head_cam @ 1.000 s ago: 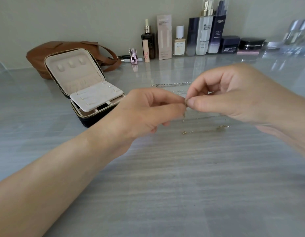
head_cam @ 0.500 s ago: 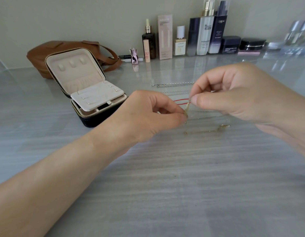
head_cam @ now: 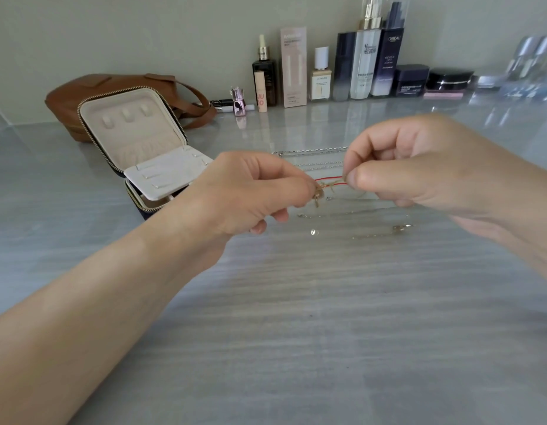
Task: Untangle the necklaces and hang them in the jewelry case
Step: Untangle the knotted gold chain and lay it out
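Note:
A tangle of fine gold chain and red cord point(head_cam: 329, 183) stretches between my two hands above the grey tabletop. My left hand point(head_cam: 250, 194) pinches its left end, where a small gold knot hangs. My right hand point(head_cam: 419, 167) pinches the right end. Two silver chains point(head_cam: 312, 151) lie behind the hands, and thin gold chains point(head_cam: 373, 233) lie on the table below them. The jewelry case point(head_cam: 137, 148) stands open at the left, its cream lid upright with three hooks and its cream inner flap lying flat.
A brown leather bag point(head_cam: 82, 96) sits behind the case. A row of cosmetic bottles and jars point(head_cam: 358, 69) lines the back wall. Clear glass items point(head_cam: 529, 65) stand at the far right. The grey tabletop point(head_cam: 296, 332) extends toward me.
My hands have drawn apart sideways, the left one moving left, stretching out the red cord and gold chain that were bunched between my fingertips.

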